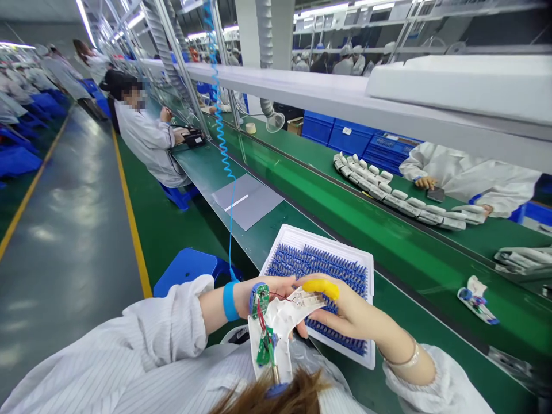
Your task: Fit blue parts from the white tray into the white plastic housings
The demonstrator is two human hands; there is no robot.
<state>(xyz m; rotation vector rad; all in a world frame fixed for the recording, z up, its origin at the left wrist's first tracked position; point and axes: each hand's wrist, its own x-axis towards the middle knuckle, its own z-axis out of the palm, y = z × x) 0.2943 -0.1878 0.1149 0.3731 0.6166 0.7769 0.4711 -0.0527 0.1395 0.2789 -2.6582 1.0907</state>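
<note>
Both my hands hold a white plastic housing (279, 323) with green circuit boards and red wires inside it. My left hand (276, 288) grips its upper left part, near a small green board (260, 299); a blue wrist strap (230, 301) with a coiled cord sits on that wrist. My right hand (347, 313), with a yellow finger cot (321, 287) on the index finger, presses on the housing's upper end. Right behind the hands lies a white tray (284, 236) filled with several blue parts.
A green conveyor belt (345, 213) runs past on the right, carrying a row of white housings (388, 192) and one assembled piece (476, 299). A grey mat (248, 200) lies further along the bench. Co-workers in white coats sit ahead and across. A blue stool (185, 267) stands left.
</note>
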